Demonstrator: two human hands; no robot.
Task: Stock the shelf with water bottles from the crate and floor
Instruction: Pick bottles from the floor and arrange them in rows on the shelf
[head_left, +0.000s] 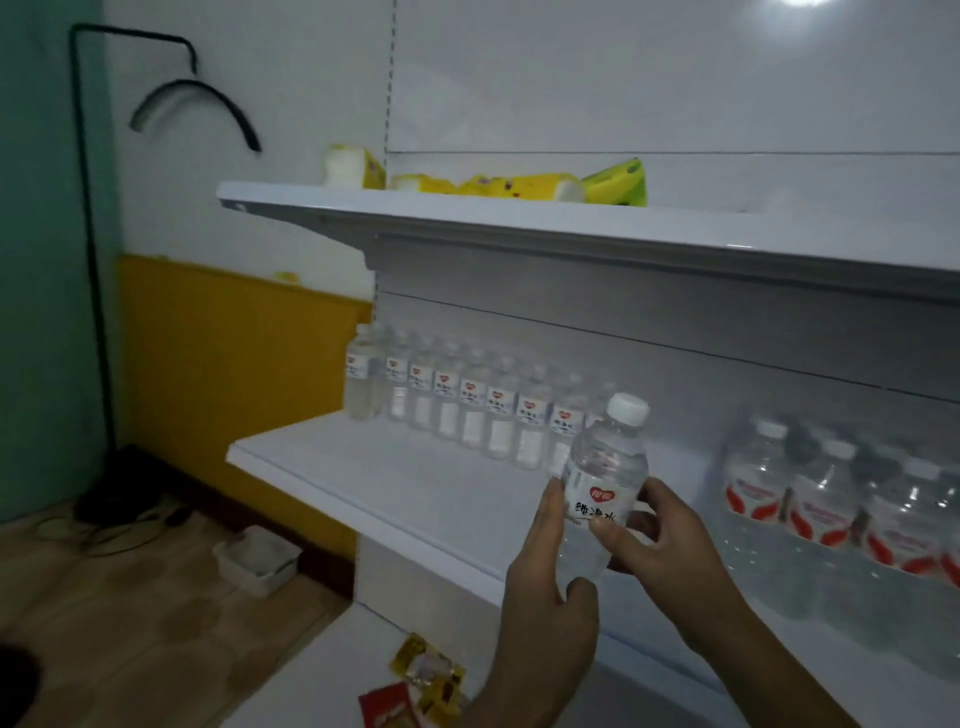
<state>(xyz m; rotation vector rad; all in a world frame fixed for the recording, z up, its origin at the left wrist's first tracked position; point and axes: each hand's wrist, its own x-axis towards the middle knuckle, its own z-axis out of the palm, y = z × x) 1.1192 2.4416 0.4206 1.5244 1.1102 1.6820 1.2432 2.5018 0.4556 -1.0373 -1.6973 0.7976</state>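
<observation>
Above the front edge of the middle shelf, a small water bottle is held upright in both hands, its white cap on and its label facing the camera. The left hand cups the bottle's lower body from the left, fingers running up along its side and the thumb curled across the base. The right hand pinches the label band from the right, thumb in front and fingers curled behind. The bottle hangs in the air, clear of the shelf board.

Along the back of that shelf, a row of small bottles with the same label runs from the left end toward the middle and ends just behind the held bottle. Toward the right end stand larger bottles with red-and-white labels, and a bare stretch of board lies between the two groups. The upper shelf carries yellow packets. The crate and any bottles on the floor are out of view.

By my reading, the step in hand is placing: the bottle is lifted and carried, not yet set down. The next move calls for pushing it back over the board and standing it at the right end of the row, label forward, without knocking its neighbours.
</observation>
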